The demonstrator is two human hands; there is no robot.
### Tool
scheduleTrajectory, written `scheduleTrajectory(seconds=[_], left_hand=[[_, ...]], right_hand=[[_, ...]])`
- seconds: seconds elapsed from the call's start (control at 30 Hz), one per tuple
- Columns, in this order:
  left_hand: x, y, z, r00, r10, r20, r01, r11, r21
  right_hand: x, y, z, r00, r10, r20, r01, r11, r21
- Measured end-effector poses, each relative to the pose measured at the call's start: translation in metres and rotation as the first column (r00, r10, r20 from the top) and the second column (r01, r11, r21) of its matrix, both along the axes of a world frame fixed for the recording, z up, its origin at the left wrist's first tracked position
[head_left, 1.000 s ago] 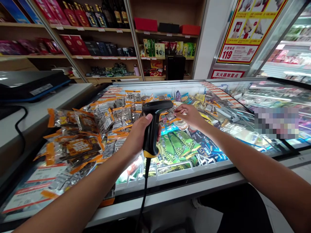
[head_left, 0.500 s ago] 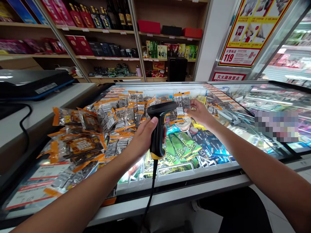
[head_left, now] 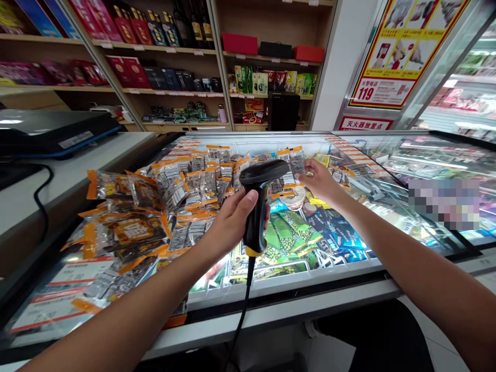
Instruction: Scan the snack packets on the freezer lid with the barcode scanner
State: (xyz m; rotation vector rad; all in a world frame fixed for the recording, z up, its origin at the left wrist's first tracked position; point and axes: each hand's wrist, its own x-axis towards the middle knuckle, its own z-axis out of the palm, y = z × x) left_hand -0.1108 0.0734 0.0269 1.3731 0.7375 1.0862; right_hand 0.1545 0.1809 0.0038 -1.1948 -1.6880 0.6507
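Note:
My left hand (head_left: 236,217) is wrapped round the grip of a black and yellow barcode scanner (head_left: 256,222). The scanner stands upright, its head pointing to the right and its cord hanging down from the handle. Beyond it, my right hand (head_left: 320,181) pinches the right edge of a clear snack packet (head_left: 296,161) with orange ends and printed labels; its fingertips are partly hidden. Many similar packets (head_left: 201,186) lie spread over the glass top of the chest freezer (head_left: 318,305). A taller heap of them (head_left: 134,232) is on the left, brown food showing inside.
Under the glass are green ice-cream packs (head_left: 294,230), blue packs (head_left: 341,232) and a round tub (head_left: 293,198). A counter (head_left: 23,199) with a flat black device (head_left: 58,134) is at the left. Stocked shelves (head_left: 170,93) stand behind. Paper price labels (head_left: 62,294) lie front left.
My left hand and the barcode scanner have shifted slightly to the right, and the scanner's head now tilts up a little more. My right hand stays at the snack packet.

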Motion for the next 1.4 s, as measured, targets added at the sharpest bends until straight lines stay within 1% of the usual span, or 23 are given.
scheduleTrajectory(seconds=[0.07, 0.1, 0.17, 0.23, 0.3, 0.37, 0.4, 0.43, 0.47, 0.53, 0.57, 0.6, 0.67, 0.73, 0.8, 0.87, 0.93, 0.97, 1.03, 1.1, 1.2, 1.3, 1.4], left_hand=[[0.0, 0.0, 0.001, 1.0, 0.008, 0.017, -0.008, 1.0, 0.004], [-0.001, 0.001, 0.002, 0.999, 0.017, 0.027, -0.017, 1.0, 0.005], [-0.001, 0.002, 0.005, 0.998, 0.041, 0.045, -0.041, 0.999, -0.003], [0.0, 0.003, 0.007, 0.996, 0.063, 0.064, -0.061, 0.998, -0.02], [0.001, 0.004, 0.01, 0.994, 0.075, 0.084, -0.072, 0.997, -0.04], [0.002, 0.005, 0.012, 0.991, 0.084, 0.101, -0.078, 0.995, -0.055], [0.003, 0.005, 0.012, 0.991, 0.087, 0.106, -0.081, 0.995, -0.062], [0.004, 0.004, 0.012, 0.99, 0.09, 0.107, -0.083, 0.994, -0.068], [0.005, 0.004, 0.012, 0.99, 0.094, 0.105, -0.087, 0.994, -0.073], [0.006, 0.003, 0.012, 0.991, 0.101, 0.087, -0.095, 0.993, -0.074], [0.006, 0.003, 0.011, 0.992, 0.103, 0.07, -0.098, 0.993, -0.07], [0.006, 0.003, 0.011, 0.993, 0.104, 0.051, -0.101, 0.993, -0.065], [0.006, 0.003, 0.009, 0.994, 0.105, 0.015, -0.104, 0.993, -0.052], [0.006, 0.004, 0.007, 0.994, 0.104, -0.017, -0.104, 0.994, -0.044], [0.005, 0.005, 0.005, 0.994, 0.1, -0.041, -0.101, 0.994, -0.037], [0.005, 0.006, 0.004, 0.994, 0.095, -0.047, -0.097, 0.995, -0.037], [0.006, 0.006, 0.004, 0.995, 0.094, -0.044, -0.095, 0.995, -0.041], [0.006, 0.006, 0.004, 0.995, 0.093, -0.044, -0.095, 0.994, -0.044], [0.006, 0.003, 0.004, 0.994, 0.091, -0.055, -0.094, 0.994, -0.047], [0.005, -0.001, 0.004, 0.995, 0.064, -0.076, -0.068, 0.996, -0.05], [0.005, -0.008, 0.004, 0.993, -0.047, -0.112, 0.041, 0.998, -0.056], [0.007, -0.014, 0.001, 0.983, -0.14, -0.118, 0.134, 0.989, -0.059], [0.01, -0.015, -0.001, 0.98, -0.156, -0.121, 0.149, 0.987, -0.061]], right_hand=[[0.012, 0.005, 0.002, 0.996, -0.083, 0.037, 0.082, 0.996, 0.022], [0.021, 0.008, 0.003, 0.984, -0.159, 0.08, 0.156, 0.987, 0.041], [0.044, 0.015, 0.004, 0.919, -0.341, 0.197, 0.329, 0.94, 0.092], [0.068, 0.02, 0.003, 0.819, -0.474, 0.324, 0.45, 0.88, 0.15], [0.087, 0.024, 0.001, 0.682, -0.579, 0.446, 0.538, 0.811, 0.229], [0.094, 0.024, 0.0, 0.535, -0.671, 0.514, 0.592, 0.731, 0.339], [0.092, 0.023, 0.001, 0.496, -0.696, 0.519, 0.585, 0.71, 0.393], [0.086, 0.021, 0.002, 0.508, -0.691, 0.514, 0.544, 0.72, 0.431], [0.078, 0.019, 0.003, 0.568, -0.647, 0.509, 0.466, 0.762, 0.45], [0.053, 0.012, 0.006, 0.734, -0.439, 0.518, 0.221, 0.875, 0.43], [0.038, 0.008, 0.005, 0.793, -0.307, 0.526, 0.091, 0.914, 0.396], [0.024, 0.004, 0.004, 0.822, -0.193, 0.536, -0.008, 0.937, 0.349], [-0.002, -0.002, -0.004, 0.823, -0.045, 0.566, -0.113, 0.964, 0.241], [-0.019, -0.003, -0.014, 0.803, -0.023, 0.596, -0.102, 0.979, 0.175], [-0.027, -0.002, -0.022, 0.814, -0.057, 0.578, -0.03, 0.99, 0.14], [-0.027, 0.001, -0.026, 0.871, -0.057, 0.487, 0.033, 0.998, 0.058], [-0.022, 0.002, -0.025, 0.94, -0.008, 0.34, 0.024, 0.999, -0.041], [-0.018, 0.003, -0.023, 0.964, 0.016, 0.264, 0.001, 0.998, -0.063], [-0.012, 0.003, -0.02, 0.989, 0.035, 0.141, -0.029, 0.998, -0.05], [-0.008, 0.003, -0.016, 0.999, -0.006, 0.054, 0.009, 0.999, -0.044], [-0.007, 0.003, -0.012, 0.998, -0.04, -0.044, 0.037, 0.998, -0.06], [-0.01, 0.002, -0.012, 0.995, 0.021, -0.094, -0.024, 0.999, -0.038], [-0.013, 0.003, -0.014, 0.995, 0.041, -0.096, -0.042, 0.999, -0.008]])
